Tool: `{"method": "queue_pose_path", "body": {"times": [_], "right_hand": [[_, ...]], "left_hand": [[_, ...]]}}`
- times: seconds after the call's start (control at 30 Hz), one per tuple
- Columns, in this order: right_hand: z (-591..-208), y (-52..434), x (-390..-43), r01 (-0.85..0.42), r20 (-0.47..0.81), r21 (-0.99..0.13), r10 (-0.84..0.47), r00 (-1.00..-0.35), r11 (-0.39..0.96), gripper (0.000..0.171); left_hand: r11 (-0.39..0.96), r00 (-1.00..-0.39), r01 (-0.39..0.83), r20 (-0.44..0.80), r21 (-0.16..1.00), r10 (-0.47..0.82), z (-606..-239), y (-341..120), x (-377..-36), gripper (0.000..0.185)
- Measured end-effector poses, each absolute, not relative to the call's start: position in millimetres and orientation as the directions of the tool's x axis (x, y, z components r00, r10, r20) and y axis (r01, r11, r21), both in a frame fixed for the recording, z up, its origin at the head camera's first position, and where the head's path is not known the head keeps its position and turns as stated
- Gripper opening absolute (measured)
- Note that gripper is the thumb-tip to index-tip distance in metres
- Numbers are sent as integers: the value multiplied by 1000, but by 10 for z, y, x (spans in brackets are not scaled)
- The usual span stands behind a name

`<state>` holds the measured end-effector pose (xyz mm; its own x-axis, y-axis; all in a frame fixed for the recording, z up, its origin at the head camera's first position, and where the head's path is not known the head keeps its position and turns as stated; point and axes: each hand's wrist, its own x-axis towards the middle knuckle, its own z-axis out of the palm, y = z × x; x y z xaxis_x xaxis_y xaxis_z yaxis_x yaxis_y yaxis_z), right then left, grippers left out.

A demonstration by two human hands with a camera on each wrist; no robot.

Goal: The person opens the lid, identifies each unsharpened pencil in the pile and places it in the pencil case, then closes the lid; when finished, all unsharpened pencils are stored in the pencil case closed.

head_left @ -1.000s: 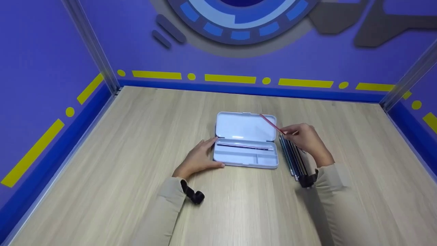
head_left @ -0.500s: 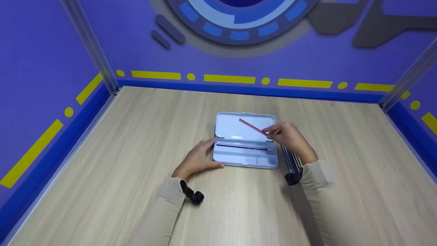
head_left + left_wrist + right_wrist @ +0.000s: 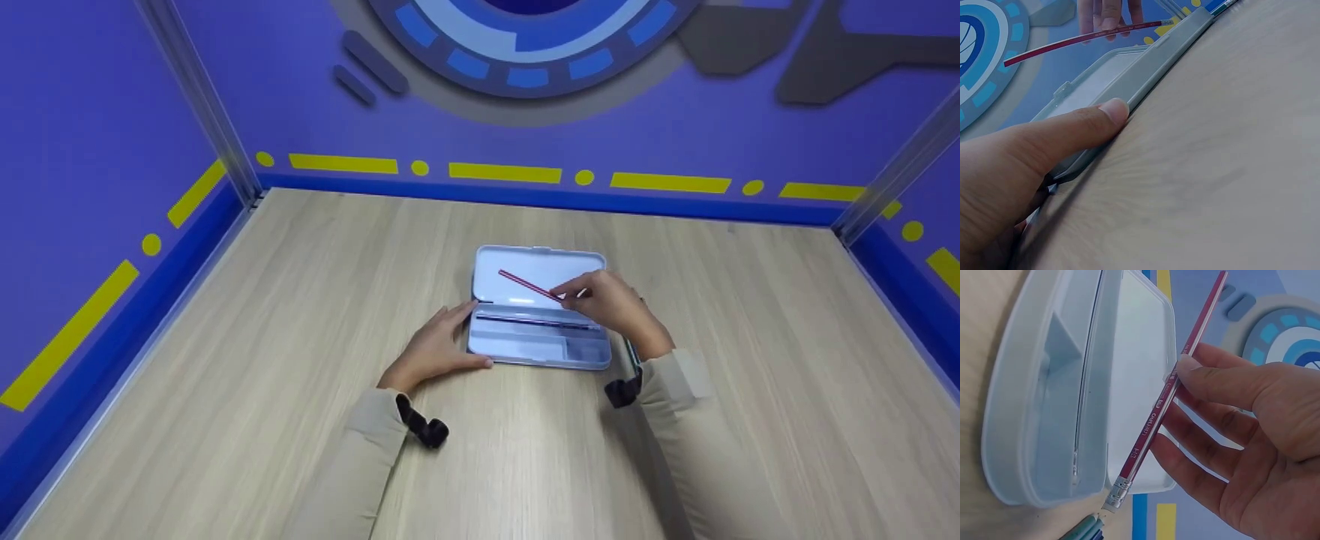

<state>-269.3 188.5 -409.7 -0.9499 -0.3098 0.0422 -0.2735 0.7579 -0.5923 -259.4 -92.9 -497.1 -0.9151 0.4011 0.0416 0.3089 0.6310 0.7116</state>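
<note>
The right hand pinches a red pencil in its fingers above the open pencil case, angled for laying in; the left hand, fingers relaxed, steadies the case's left end on the tabletop.

a pale wood-grain table sits boxed in by purple walls (yellow dashes, blue base strip).

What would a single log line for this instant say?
right hand: pinches red pencil above open pencil case | left hand: rests against case's left end | case holds one dark pencil
</note>
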Motion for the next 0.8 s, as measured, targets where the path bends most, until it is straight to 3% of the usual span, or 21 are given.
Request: {"method": "queue_pose_path", "body": {"times": [0.8], "right_hand": [[-4223,1752,-2684,-299,-1,-585,-369,-929,754,23]], "left_hand": [[646,-915,303,26,700,402,-4960,-922,-2599,104]]}}
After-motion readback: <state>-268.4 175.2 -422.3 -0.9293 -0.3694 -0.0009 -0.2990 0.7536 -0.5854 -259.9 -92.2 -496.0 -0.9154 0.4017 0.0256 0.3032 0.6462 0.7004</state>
